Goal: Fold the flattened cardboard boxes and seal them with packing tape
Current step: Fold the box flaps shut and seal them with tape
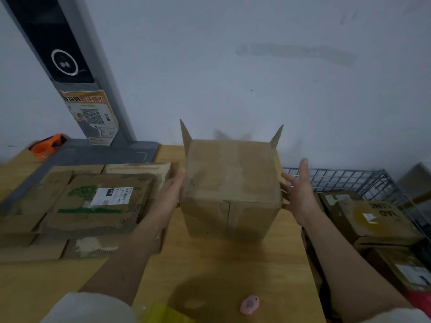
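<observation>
A folded brown cardboard box (231, 183) is held above the wooden table (210, 264), tipped so its taped face looks up at me. Two flaps stick up at its far corners. My left hand (170, 194) presses flat against the box's left side. My right hand (300, 194) lies against the right side, fingers straight and spread. A stack of flattened cardboard boxes (93, 206) lies on the table to the left. An orange tape dispenser (47, 146) sits at the far left by the wall.
A grey pillar (77, 89) with a screen and a QR poster stands at the back left. A wire cage (363, 183) at the right holds several finished boxes (377, 222). A small pink object (250, 304) lies near the table's front edge.
</observation>
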